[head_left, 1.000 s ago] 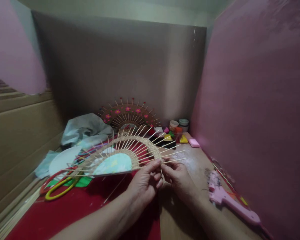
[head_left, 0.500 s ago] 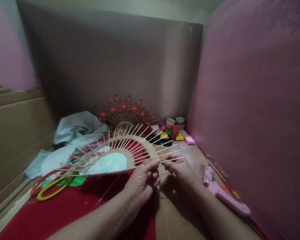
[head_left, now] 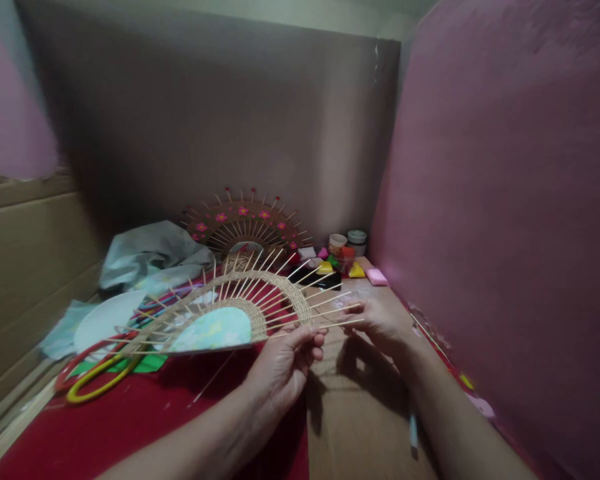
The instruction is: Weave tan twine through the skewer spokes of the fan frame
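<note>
Thumb and forefinger of the left hand [head_left: 280,370] are clamped on the woven fan [head_left: 245,297], the grip shut on its edge at about 4 o'clock of the half-round, where the tan weave ends. The fan is held up off the worktop [head_left: 353,420], tilted nearly flat, with its straight side toward the person and its arc toward 12 o'clock. A pale blue-green paper centre [head_left: 215,330] fills its middle, a band of weave runs around that, and bare sticks [head_left: 330,299] spread out past the band. The right hand [head_left: 383,320] lies at 3 o'clock of the fan, palm down, its fingertips at the ends of the lowest sticks. Whether that grip is closed on a stick or only touching it cannot be told.

Under the fan a red cloth [head_left: 130,420] covers the left part of the worktop. At 8 o'clock of the fan a yellow ring [head_left: 97,385] and a red ring [head_left: 73,365] overlap, just beside a white plate [head_left: 105,320]. At 11 o'clock a grey cloth [head_left: 150,253] lies crumpled. At 12 o'clock a second fan [head_left: 245,223], with pink flowers and red-tipped sticks, stands against the brown back board. At 1 o'clock are small jars [head_left: 349,240], coloured scraps [head_left: 330,267] and a pink block [head_left: 379,275], near the pink wall [head_left: 505,200].
</note>
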{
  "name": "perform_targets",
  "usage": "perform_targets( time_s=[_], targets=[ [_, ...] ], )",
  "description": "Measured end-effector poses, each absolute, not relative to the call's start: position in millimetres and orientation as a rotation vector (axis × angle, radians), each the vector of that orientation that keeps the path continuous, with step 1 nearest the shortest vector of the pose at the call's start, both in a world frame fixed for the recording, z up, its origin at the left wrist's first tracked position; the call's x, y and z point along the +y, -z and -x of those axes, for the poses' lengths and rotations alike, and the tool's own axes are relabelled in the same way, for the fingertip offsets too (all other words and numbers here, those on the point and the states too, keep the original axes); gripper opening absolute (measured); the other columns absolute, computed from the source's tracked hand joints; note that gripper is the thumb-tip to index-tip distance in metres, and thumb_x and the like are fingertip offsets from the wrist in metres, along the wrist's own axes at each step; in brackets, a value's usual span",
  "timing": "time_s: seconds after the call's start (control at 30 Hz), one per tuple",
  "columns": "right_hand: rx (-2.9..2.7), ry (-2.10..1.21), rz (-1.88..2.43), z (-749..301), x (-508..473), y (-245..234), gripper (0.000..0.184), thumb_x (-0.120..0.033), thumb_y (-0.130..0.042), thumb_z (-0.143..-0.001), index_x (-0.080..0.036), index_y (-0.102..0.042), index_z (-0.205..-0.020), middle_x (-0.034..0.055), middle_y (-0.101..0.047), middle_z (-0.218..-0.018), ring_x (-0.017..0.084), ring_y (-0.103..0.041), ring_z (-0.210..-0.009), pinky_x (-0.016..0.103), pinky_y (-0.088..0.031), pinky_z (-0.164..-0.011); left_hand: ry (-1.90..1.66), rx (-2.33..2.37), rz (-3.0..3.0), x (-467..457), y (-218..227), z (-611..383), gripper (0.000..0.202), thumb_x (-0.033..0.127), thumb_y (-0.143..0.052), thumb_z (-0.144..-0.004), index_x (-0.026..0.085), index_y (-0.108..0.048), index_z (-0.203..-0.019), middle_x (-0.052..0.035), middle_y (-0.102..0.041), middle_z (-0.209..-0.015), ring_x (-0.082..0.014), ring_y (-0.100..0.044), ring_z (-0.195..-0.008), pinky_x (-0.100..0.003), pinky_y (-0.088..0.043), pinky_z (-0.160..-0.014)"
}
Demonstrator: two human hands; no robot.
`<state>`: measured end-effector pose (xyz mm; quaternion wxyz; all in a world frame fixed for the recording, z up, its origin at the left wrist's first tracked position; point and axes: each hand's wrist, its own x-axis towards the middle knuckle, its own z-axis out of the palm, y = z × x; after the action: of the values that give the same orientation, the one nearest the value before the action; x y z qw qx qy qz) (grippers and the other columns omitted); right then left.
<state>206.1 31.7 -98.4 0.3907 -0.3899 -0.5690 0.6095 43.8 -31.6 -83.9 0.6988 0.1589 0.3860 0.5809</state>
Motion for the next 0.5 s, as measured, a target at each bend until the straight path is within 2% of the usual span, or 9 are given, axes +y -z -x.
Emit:
perform_targets(
  time_s=[0.17, 0.3, 0.5],
  targets=[
    [-1.576, -1.512, 0.980, -226, 33, 83, 0.010, -0.021, -0.070, -0.060, -0.014, -0.063, -0.060, -0.0004, -0.054, -0.056, 0.010, -0.045, -0.054, 0.025, -0.034, -0.056, -1.276, 0.857, -0.337, -31, 88, -45, 0.013, -0.006, -0.054, -0.073, 0.005, -0.060, -0.068, -0.0069, -0.060, -0.061, -0.0076, -0.055, -0.050, -0.013, -0.045, -0.042],
    [-1.692, -1.445, 1.074, -236, 33, 72, 0.015, -0.023, -0.072, -0.056, -0.014, -0.060, -0.058, -0.0013, -0.054, -0.056, 0.011, -0.046, -0.055, 0.025, -0.034, -0.057, -1.263, 0.853, -0.341, -31, 93, -45, 0.014, -0.006, -0.054, -0.073, 0.005, -0.060, -0.067, -0.0063, -0.059, -0.060, -0.0074, -0.055, -0.049, -0.013, -0.046, -0.043],
    [-1.846, -1.252, 1.163, -244, 34, 67, 0.010, -0.021, -0.069, -0.056, -0.015, -0.062, -0.060, 0.0003, -0.058, -0.060, 0.012, -0.049, -0.059, 0.026, -0.036, -0.059, -1.289, 0.874, -0.309, -32, 94, -46, 0.017, -0.007, -0.055, -0.072, 0.009, -0.056, -0.064, -0.0070, -0.061, -0.063, -0.0087, -0.056, -0.050, -0.014, -0.045, -0.041]
  ],
)
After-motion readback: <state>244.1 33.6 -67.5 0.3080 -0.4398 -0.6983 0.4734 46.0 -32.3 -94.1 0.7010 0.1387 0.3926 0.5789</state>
